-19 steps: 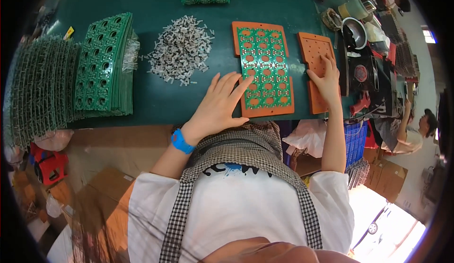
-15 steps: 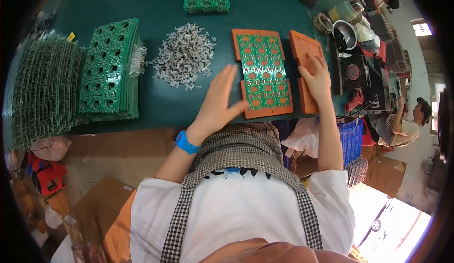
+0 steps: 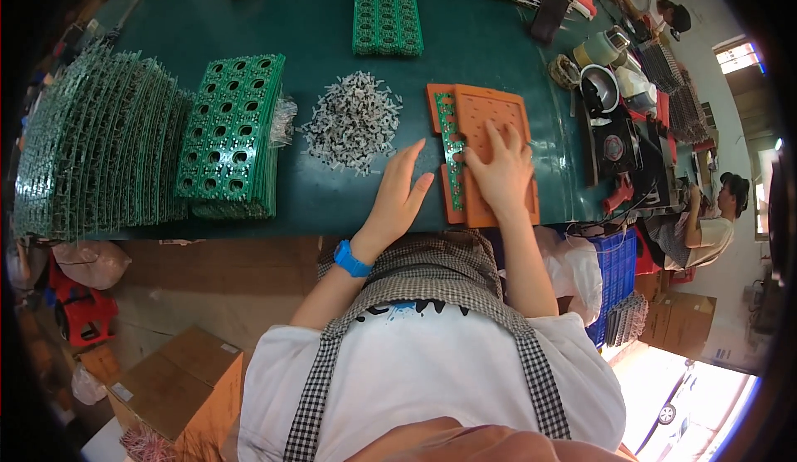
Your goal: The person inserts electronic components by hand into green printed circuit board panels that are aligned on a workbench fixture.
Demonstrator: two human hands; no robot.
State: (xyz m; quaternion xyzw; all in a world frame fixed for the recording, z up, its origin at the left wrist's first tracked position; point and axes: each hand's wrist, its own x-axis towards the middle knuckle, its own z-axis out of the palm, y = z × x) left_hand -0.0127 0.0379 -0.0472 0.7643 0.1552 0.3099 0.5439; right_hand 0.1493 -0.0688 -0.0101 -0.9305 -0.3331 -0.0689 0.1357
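An orange plate [image 3: 495,107] dotted with small holes lies over a green circuit board panel [image 3: 451,147], leaving only the panel's left strip showing. Beneath the panel is an orange base [image 3: 437,98], seen at its left edge. My right hand [image 3: 504,171] grips the plate from above, its thumb at the left edge and its fingers spread over the top. My left hand [image 3: 397,199], with a blue watch at the wrist, is open and holds nothing. It hovers just left of the base, below a heap of small grey-white parts [image 3: 351,122].
Green panels [image 3: 229,130] stand stacked at the left, beside a long row of upright boards [image 3: 95,151]. Another panel stack [image 3: 387,18] lies at the back. A metal bowl [image 3: 601,88] and a red-handled tool [image 3: 618,193] are at the right. A co-worker [image 3: 706,225] sits beyond.
My right hand has brought the orange plate leftward from beside the base onto the circuit board panel. My left hand has drawn away from the panel's edge. The view has shifted.
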